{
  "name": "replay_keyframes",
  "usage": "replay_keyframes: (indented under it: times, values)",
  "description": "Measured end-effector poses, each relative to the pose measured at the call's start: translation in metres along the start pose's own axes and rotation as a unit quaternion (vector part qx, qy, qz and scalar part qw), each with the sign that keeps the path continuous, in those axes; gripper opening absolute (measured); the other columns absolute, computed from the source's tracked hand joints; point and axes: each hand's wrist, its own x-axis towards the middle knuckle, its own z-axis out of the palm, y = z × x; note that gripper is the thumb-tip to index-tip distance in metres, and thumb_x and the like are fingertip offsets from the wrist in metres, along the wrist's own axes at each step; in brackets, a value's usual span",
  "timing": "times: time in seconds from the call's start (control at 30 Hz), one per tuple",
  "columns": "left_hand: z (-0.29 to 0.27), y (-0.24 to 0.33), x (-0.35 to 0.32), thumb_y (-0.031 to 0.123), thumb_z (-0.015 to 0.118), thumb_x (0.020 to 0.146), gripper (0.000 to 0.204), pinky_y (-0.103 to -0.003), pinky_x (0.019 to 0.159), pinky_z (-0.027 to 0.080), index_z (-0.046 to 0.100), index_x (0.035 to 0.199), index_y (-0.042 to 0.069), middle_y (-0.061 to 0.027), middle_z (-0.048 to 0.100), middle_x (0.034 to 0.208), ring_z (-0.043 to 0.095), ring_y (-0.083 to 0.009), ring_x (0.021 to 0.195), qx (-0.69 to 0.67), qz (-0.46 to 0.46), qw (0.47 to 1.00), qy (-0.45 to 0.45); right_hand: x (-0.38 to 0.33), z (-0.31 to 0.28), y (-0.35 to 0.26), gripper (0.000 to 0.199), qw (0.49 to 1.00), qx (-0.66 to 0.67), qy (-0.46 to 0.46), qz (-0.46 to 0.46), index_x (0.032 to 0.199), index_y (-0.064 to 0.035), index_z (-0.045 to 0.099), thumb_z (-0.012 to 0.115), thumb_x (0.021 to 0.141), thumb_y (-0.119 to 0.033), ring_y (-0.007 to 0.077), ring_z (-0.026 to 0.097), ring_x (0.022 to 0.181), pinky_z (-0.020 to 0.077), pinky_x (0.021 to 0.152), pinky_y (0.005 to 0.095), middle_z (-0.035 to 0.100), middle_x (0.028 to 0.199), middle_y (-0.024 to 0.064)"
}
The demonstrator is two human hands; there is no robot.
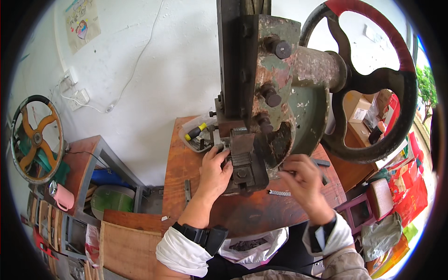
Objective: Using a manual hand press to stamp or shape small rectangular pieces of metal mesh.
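Note:
A heavy green hand press with worn paint stands in the middle of the wooden table. My left hand reaches to the left side of its metal die block, thumb and fingers bent together against it. Whatever lies between those fingertips is hidden. My right hand is raised just right of the die, its fingers curled into a pinch. Anything held there is too small to name. Below it on the table lies a short slotted metal strip.
The press's large handwheel juts out at the upper right. Behind the die, a clear plastic box holds a yellow-black screwdriver. A narrow metal bar lies on the table's left. A white plastic bag hangs below the table's front edge.

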Motion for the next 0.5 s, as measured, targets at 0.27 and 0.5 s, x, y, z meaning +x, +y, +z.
replay_keyframes:
  times: [0.27, 0.5]
  values:
    - [-0.001, -0.01, -0.005, 0.016, 0.065, 0.078, 0.032, -0.047, 0.098, 0.035, 0.063, 0.109, 0.006, -0.0125, 0.049, 0.131, 0.042, -0.0324, 0.123, -0.041, -0.012, 0.999, 0.029, 0.145, -0.268, -0.023, 0.031, 0.92, -0.272, 0.277, -0.053, 0.118, 0.0046, 0.055, 0.052, 0.093, -0.014, 0.0202, 0.059, 0.096, 0.0484, 0.086, 0.0326, 0.061, 0.112, 0.0105]
    - [-0.003, -0.012, -0.009, 0.018, 0.065, 0.078, 0.032, -0.048, 0.1, 0.033, 0.063, 0.108, 0.008, -0.0122, 0.047, 0.134, 0.041, -0.0319, 0.124, -0.044, -0.054, 0.997, 0.044, 0.242, -0.269, -0.007, 0.05, 0.97, -0.11, -0.039, 0.213, 0.108, -0.0006, 0.057, 0.066, 0.081, -0.042, 0.0108, 0.055, 0.073, 0.0441, 0.063, 0.0227, 0.057, 0.086, 0.0012]
